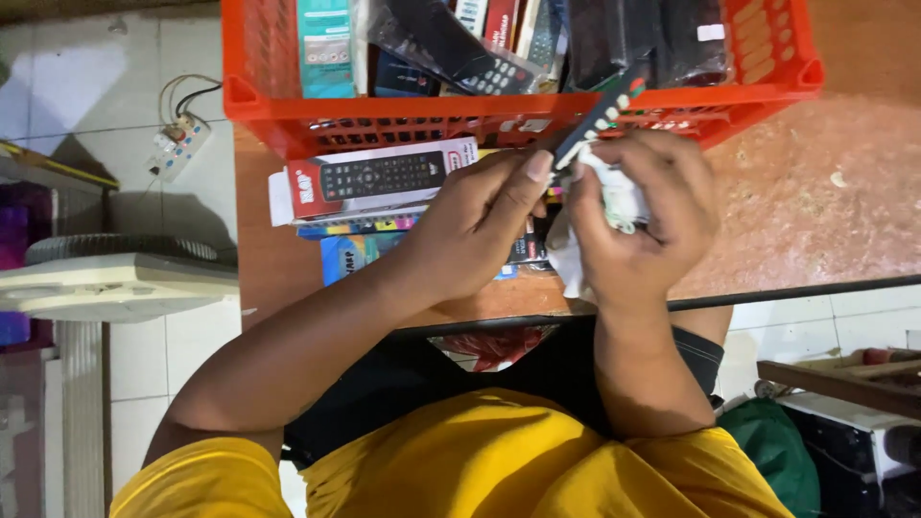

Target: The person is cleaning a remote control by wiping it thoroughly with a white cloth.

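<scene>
At upper centre, our left hand (480, 225) pinches a slim black remote control (600, 117); our right hand (638, 225) closes around a white cloth (614, 197) against it. It looks light, rigid, best gripped along its edges.

Both hands meet above the lap.
Left hand (475, 225) reaches in with fingers curled and thumb extended; right hand (648, 216) is closed in a fist, forearm upright beside it.

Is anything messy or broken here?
Nothing looks broken. The orange basket is crammed with remotes lying every which way. The left hand and right hand hold a black remote with a white cloth.
</scene>
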